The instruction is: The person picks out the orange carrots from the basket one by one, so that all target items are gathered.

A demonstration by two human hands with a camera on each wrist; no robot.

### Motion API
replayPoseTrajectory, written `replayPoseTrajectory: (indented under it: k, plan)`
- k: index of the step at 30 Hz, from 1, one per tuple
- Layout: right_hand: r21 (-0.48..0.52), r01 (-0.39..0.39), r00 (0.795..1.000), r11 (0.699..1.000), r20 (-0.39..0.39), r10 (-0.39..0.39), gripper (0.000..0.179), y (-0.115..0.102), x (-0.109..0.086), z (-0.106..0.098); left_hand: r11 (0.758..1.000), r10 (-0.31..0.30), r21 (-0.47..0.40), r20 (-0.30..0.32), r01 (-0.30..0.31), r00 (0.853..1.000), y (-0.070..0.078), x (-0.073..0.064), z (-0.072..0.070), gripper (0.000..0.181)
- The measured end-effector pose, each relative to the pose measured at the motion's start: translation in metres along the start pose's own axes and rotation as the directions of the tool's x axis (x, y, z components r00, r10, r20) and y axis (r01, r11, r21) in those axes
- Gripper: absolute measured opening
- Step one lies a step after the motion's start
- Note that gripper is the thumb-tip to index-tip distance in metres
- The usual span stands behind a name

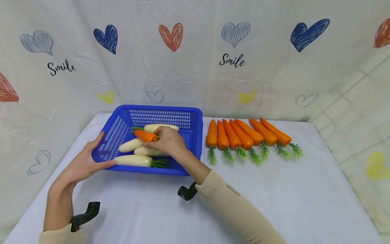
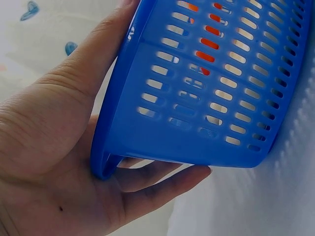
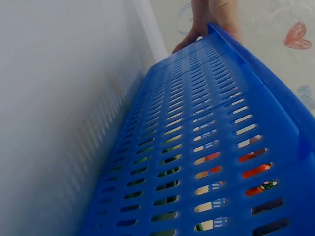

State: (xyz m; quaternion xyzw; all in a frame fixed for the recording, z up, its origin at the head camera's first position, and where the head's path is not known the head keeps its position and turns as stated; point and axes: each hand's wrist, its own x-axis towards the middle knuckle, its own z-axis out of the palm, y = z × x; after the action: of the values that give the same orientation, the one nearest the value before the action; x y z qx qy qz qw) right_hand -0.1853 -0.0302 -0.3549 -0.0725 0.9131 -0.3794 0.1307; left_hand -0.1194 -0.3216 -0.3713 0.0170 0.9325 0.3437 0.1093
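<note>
My left hand (image 1: pixel 80 165) grips the near left corner of a blue plastic basket (image 1: pixel 161 108). In the left wrist view the thumb lies along the rim and the other fingers reach beneath it. Inside the basket, my right hand (image 1: pixel 171 141) holds an orange carrot (image 1: pixel 144 136) by its leafy end, above several white radishes (image 1: pixel 134 160). Slotted basket wall (image 3: pixel 182 113) fills much of the right wrist view, hiding most of the right hand; orange shows through the slots.
On the white-covered table (image 1: pixel 250 200), several orange carrots (image 1: pixel 232 135) lie in a row right of the basket, green tops toward me. A white curtain (image 1: pixel 195 78) printed with hearts hangs behind. Black wrist mounts (image 1: pixel 86 214) stick out from both forearms.
</note>
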Motion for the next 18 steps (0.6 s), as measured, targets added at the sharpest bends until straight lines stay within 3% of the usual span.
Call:
replayPoseTrajectory:
  k: [8,18]
  plan:
    - [-0.003,0.023,0.997,1.000,-0.074,-0.024,0.054,0.009,0.000,-0.010,1.000,0.008,-0.005,-0.007,-0.008,1.000,0.005,0.003,0.001,0.119]
    - [0.068,0.104,0.992,0.992,-0.074,-0.099,0.051,0.026,-0.004,-0.022,1.000,0.002,0.001,-0.007,-0.002,1.000,-0.001,0.000,0.000,0.119]
